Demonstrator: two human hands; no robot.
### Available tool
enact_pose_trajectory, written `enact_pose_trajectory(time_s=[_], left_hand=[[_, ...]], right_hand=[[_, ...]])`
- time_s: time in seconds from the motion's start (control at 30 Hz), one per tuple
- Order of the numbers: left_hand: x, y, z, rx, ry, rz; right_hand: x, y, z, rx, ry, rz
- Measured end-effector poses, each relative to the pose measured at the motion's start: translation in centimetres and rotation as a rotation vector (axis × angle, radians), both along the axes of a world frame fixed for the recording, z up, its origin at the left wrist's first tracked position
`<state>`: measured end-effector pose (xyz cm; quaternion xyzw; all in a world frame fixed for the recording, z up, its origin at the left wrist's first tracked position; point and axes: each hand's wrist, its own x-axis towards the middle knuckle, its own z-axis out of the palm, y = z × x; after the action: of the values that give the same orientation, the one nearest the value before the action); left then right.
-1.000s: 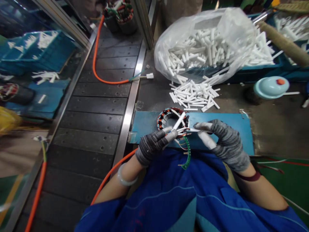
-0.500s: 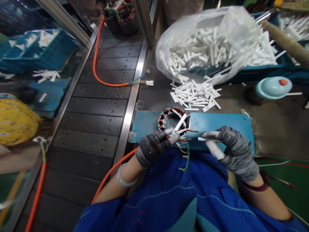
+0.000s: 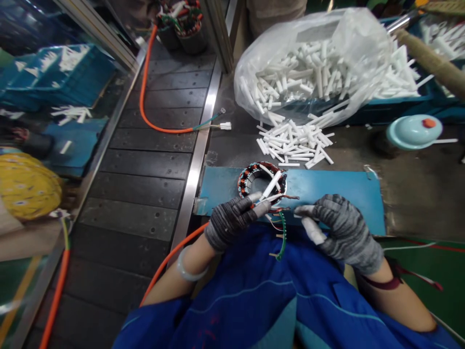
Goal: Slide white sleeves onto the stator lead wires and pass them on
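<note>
A stator [image 3: 244, 184], a ring with copper windings, lies on the blue mat. White tube sleeves [image 3: 271, 185] on its leads stick up across the ring's opening. My left hand [image 3: 234, 218], in a grey glove with pale fingertips, pinches a sleeved wire lead [image 3: 278, 198] at the near side of the ring; its dark, bare-looking end points right. To the right of the lead is my gloved right hand [image 3: 339, 230], its thumb and forefinger closed on a short white tube that barely shows at the fingertips. A green cable tie strip [image 3: 282, 237] hangs below the stator.
Loose white tubes [image 3: 294, 140] are piled beyond the blue mat [image 3: 334, 186]. Behind them stands a plastic bag [image 3: 250, 68] full of tubes. A pale blue lidded cup [image 3: 414, 132] is at right. A slatted conveyor [image 3: 145, 165] with an orange cable [image 3: 143, 92] runs along the left.
My right hand has moved a little left, closer to the lead, and the tube in its fingertips shows less. My left hand and the stator stay in place.
</note>
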<state>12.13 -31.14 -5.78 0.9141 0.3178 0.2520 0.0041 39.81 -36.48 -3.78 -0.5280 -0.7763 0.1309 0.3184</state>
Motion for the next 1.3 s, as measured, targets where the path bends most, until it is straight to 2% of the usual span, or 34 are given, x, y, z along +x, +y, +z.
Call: enact_pose_trajectory(time_s=[0.17, 0.23, 0.4, 0.5, 0.57, 0.63, 0.7, 0.83, 0.9, 0.93, 1.0, 1.13, 1.2, 1.3], left_hand=[[-0.2, 0.1, 0.0, -0.080, -0.023, -0.012], [-0.3, 0.2, -0.2, -0.104, -0.044, -0.022], [-0.5, 0.3, -0.3, -0.097, -0.068, -0.040], [-0.5, 0.5, 0.0, -0.112, -0.062, -0.060], [-0.5, 0.5, 0.1, -0.156, -0.053, -0.078], [-0.4, 0.5, 0.2, -0.186, -0.050, -0.083], [-0.2, 0.5, 0.2, -0.177, -0.067, -0.070], [0.5, 0.4, 0.4, -0.126, -0.117, -0.020], [0.7, 0.3, 0.6, -0.104, -0.119, -0.008], [0.7, 0.2, 0.7, -0.090, -0.115, -0.007], [0.8, -0.1, 0.7, -0.049, -0.103, 0.006], [0.7, -0.8, 0.4, 0.079, -0.060, 0.039], [0.7, -1.0, 0.3, 0.106, -0.025, 0.038], [0.9, -0.9, 0.5, 0.084, -0.009, 0.018]], right_hand=[[0.4, 0.2, 0.3, -0.120, 0.246, -0.195], [0.0, 0.3, 0.1, -0.220, 0.377, -0.230], [-0.8, 0.4, -1.4, -0.523, 0.743, -0.247], [-1.1, 0.5, -2.0, -0.582, 0.856, -0.138], [-1.5, 0.4, -2.3, -0.562, 0.869, -0.045], [-2.2, 0.0, -2.6, -0.490, 0.799, -0.021], [-3.1, -0.7, -2.8, -0.348, 0.626, -0.067], [-5.0, -2.1, -2.7, 0.040, 0.154, -0.190], [-5.6, -2.4, -2.4, 0.113, 0.034, -0.212], [-5.8, -2.4, -2.2, 0.092, 0.034, -0.207], [-6.1, -2.1, -1.9, -0.045, 0.164, -0.191], [-6.8, -0.5, -1.7, -0.523, 0.680, -0.053], [-7.5, 0.3, -1.7, -0.689, 0.866, 0.026], [-8.1, 0.9, -2.2, -0.681, 0.892, 0.038]])
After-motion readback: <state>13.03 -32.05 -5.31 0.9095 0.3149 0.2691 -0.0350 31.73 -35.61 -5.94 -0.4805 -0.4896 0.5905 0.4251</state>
